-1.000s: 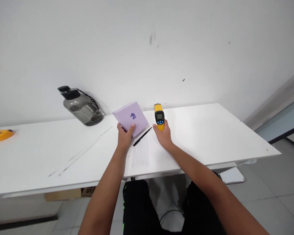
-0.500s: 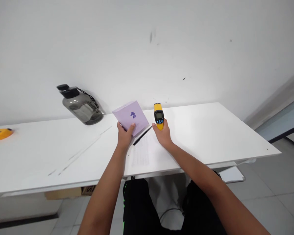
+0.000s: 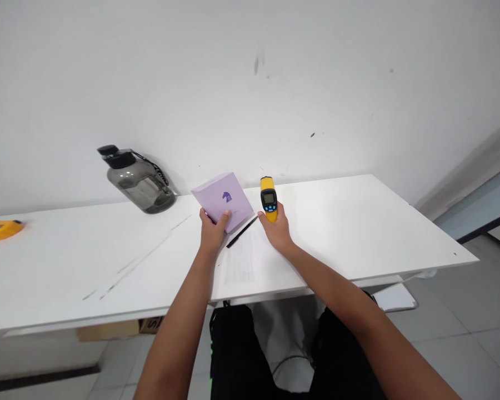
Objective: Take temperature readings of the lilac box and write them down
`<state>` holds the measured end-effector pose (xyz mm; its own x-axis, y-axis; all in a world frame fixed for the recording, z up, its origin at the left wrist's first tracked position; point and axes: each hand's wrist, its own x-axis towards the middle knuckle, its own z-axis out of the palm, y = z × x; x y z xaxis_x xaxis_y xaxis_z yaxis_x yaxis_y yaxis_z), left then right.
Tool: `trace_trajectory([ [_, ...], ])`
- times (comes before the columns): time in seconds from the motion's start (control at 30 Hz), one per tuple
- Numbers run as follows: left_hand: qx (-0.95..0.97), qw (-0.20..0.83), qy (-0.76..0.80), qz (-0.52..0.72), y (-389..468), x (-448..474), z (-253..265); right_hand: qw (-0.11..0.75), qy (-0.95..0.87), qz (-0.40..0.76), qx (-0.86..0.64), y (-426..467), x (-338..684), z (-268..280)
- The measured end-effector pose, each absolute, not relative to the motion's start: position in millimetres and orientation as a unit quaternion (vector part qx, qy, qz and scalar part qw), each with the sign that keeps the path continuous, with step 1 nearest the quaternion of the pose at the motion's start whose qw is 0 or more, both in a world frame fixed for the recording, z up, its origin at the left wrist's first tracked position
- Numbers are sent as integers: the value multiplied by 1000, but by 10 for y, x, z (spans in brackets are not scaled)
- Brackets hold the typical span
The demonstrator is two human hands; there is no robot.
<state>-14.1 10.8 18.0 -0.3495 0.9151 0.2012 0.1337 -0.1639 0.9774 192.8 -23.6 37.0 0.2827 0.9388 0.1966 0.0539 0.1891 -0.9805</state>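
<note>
My left hand (image 3: pixel 212 230) grips a light purple box (image 3: pixel 229 194) by its near edge, thumb on the face that bears a dark horse-head mark. The box is held tilted over the table. In my right hand (image 3: pixel 278 229) is a yellow and black infrared thermometer (image 3: pixel 269 198), its small screen and blue buttons turned towards me. A black pen (image 3: pixel 241 231) lies slantwise between the two hands. Beneath it is a sheet of paper with faint print (image 3: pixel 239 264). My right fingers are mostly hidden behind the thermometer's handle.
On the white table (image 3: pixel 350 222), a grey see-through bottle (image 3: pixel 141 183) with a black lid stands at the back left by the wall. A yellow tool (image 3: pixel 2 230) lies at the far left edge. Under the table a cardboard box (image 3: pixel 108 330) shows.
The thermometer in my right hand has shifted very slightly to the left. My left hand and the purple box are almost unmoved.
</note>
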Motion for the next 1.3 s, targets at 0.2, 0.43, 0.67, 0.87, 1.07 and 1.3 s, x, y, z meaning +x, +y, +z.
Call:
trace_trajectory([
  [0.2,469,329,559,599,96,-139,184,601,-475,368,-527,-238,1930,370],
  [0.43,466,334,556,601,100,-138,181,589,-483,371,-531,-247,1931,378],
  [0.67,477,333,555,595,108,-152,161,574,-488,374,-541,-244,1932,376],
  [0.87,475,332,558,594,115,-150,158,573,-492,373,-539,-240,1940,367],
  [1.07,477,325,565,589,117,-156,156,574,-480,384,-541,-228,1940,367],
  [1.3,480,323,564,590,123,-164,151,573,-488,381,-536,-241,1949,375],
])
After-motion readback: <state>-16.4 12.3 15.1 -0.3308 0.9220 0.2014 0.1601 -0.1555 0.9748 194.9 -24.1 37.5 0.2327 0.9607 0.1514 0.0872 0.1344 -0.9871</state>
